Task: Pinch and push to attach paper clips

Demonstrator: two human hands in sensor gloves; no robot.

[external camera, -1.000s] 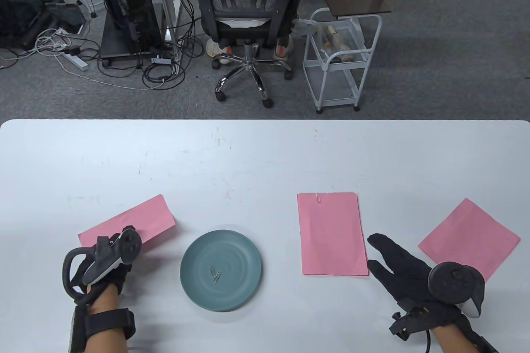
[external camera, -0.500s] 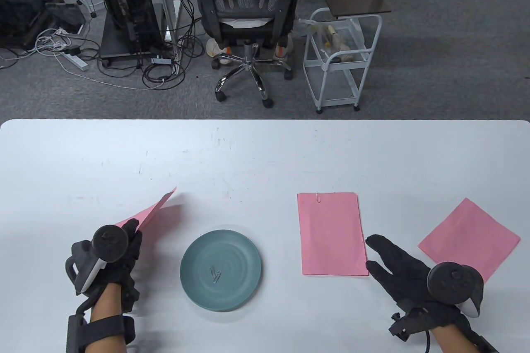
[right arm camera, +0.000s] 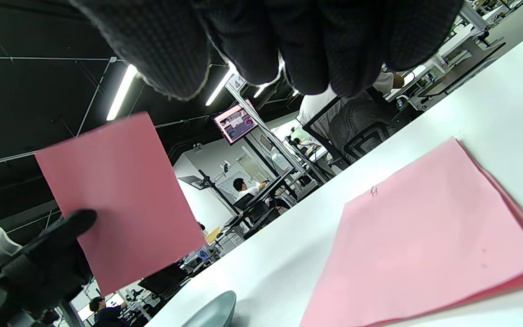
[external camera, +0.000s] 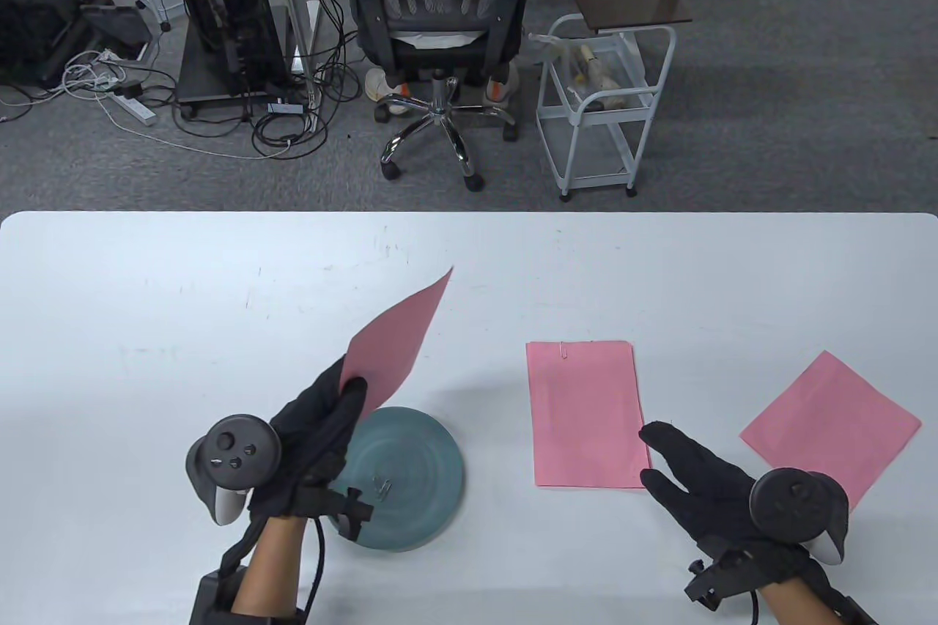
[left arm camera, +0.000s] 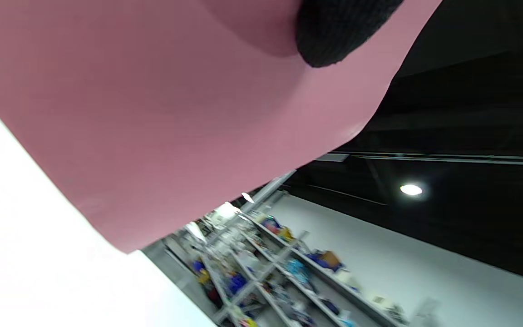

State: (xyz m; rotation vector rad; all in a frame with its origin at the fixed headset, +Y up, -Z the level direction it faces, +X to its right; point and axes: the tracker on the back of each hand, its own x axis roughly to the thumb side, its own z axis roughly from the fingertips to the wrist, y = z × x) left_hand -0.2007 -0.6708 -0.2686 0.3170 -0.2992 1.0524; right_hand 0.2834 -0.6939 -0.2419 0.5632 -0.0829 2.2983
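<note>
My left hand [external camera: 322,427] pinches a pink sheet [external camera: 396,343] by its lower corner and holds it up, tilted, above the teal plate [external camera: 425,464]. The sheet fills the left wrist view [left arm camera: 152,113] with a fingertip [left arm camera: 334,36] pressed on it. Paper clips [external camera: 381,486] lie in the plate's middle. A pink stack [external camera: 586,412] with a clip [external camera: 563,349] on its top edge lies flat right of the plate. My right hand [external camera: 696,471] rests open on the table at that stack's lower right corner, holding nothing. The right wrist view shows the stack [right arm camera: 425,245] and the raised sheet [right arm camera: 120,195].
Another pink sheet [external camera: 832,420] lies at the far right, beside my right hand's tracker. Beyond the table's far edge stand an office chair [external camera: 436,17] and a white cart [external camera: 601,105].
My left hand lifted the pink sheet off the table at the left and carried it rightward over the plate. My right hand barely shifted.
</note>
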